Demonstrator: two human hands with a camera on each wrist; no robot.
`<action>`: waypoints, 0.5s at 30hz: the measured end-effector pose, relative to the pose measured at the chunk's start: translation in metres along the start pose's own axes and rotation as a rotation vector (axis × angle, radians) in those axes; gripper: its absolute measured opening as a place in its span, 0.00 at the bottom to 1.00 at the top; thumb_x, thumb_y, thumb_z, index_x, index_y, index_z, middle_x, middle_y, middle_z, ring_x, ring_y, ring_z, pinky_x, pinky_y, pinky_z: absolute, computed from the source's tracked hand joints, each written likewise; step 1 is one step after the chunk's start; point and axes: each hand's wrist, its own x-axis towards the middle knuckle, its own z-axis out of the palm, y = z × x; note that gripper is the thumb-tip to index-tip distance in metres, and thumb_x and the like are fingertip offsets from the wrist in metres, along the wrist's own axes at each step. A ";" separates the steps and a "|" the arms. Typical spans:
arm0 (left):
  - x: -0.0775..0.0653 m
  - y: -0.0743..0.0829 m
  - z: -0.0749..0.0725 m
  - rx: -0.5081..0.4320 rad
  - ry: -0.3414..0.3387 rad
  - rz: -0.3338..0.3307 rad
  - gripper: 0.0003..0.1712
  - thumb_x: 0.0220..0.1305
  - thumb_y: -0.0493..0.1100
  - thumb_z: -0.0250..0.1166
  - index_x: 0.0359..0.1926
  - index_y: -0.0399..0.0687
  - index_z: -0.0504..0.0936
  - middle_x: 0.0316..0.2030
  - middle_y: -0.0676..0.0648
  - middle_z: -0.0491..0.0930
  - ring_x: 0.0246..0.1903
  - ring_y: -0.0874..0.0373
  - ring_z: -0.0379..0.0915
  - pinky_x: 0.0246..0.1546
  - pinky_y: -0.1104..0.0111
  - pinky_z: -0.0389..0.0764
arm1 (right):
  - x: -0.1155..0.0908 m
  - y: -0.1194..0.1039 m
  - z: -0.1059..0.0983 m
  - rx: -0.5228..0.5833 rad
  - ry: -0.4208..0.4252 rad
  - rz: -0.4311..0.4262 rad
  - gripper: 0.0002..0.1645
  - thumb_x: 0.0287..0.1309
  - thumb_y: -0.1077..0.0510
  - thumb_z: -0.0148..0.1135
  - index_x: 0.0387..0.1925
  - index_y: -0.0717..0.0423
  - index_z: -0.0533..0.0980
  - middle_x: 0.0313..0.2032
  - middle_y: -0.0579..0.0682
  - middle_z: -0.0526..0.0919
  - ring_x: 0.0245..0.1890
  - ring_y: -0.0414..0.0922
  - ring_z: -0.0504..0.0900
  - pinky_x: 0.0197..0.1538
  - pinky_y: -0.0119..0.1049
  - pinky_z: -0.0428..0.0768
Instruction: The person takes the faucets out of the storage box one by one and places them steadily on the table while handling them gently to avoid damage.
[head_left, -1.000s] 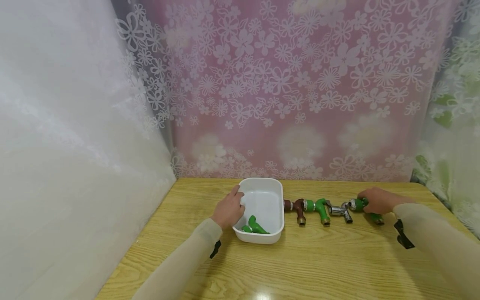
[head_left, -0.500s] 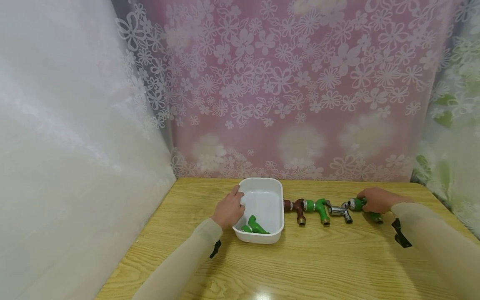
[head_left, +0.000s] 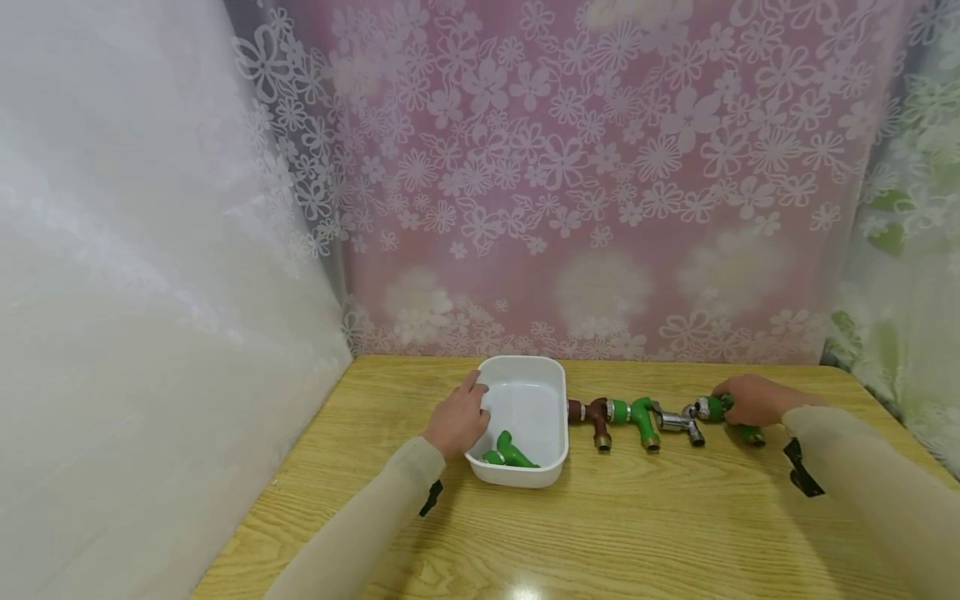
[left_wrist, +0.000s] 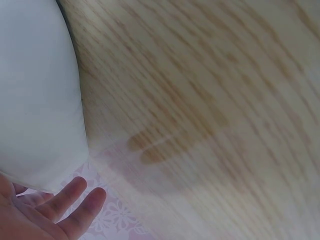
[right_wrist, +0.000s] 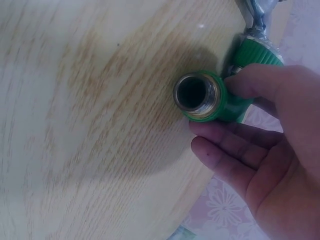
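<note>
In the head view a white plastic basin point(head_left: 528, 417) stands on the table, and my left hand point(head_left: 457, 421) holds its left rim. A green tap point(head_left: 512, 452) lies inside the basin, near its front. At the right end of a row of taps, my right hand point(head_left: 753, 400) grips a green tap point(head_left: 752, 435), partly hidden by the fingers. The right wrist view shows this tap's threaded metal outlet point(right_wrist: 194, 93) between thumb and fingers. Left of it in the row lie a chrome tap point(head_left: 678, 421), another green tap point(head_left: 642, 417) and a brown tap point(head_left: 598, 417) beside the basin.
The wooden table point(head_left: 600, 533) ends at a pink flowered curtain point(head_left: 585, 208) at the back. A pale sheet point(head_left: 165, 300) hangs along the left side, and a green-patterned curtain point(head_left: 915, 250) hangs at the right.
My right hand has shifted very slightly left, still gripping the green tap. The left hand and the basin have not moved.
</note>
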 end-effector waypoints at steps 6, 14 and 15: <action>0.001 -0.001 0.001 -0.003 0.003 -0.001 0.26 0.73 0.46 0.53 0.68 0.43 0.71 0.78 0.44 0.53 0.66 0.48 0.71 0.56 0.52 0.81 | -0.002 -0.001 -0.001 0.010 0.003 0.000 0.31 0.56 0.62 0.64 0.61 0.74 0.72 0.56 0.75 0.76 0.40 0.54 0.80 0.35 0.43 0.73; 0.002 -0.001 0.002 -0.012 -0.007 -0.011 0.26 0.74 0.47 0.53 0.69 0.44 0.71 0.78 0.44 0.53 0.67 0.48 0.70 0.58 0.51 0.79 | -0.011 -0.010 -0.012 -0.019 -0.027 0.012 0.33 0.58 0.58 0.66 0.61 0.73 0.71 0.57 0.74 0.76 0.42 0.56 0.81 0.36 0.47 0.76; 0.001 -0.001 0.002 -0.014 -0.009 -0.012 0.26 0.74 0.47 0.53 0.69 0.44 0.71 0.78 0.44 0.52 0.67 0.48 0.70 0.58 0.51 0.79 | -0.012 -0.012 -0.014 -0.022 -0.034 0.014 0.33 0.58 0.58 0.66 0.61 0.73 0.71 0.57 0.74 0.76 0.42 0.56 0.81 0.36 0.46 0.75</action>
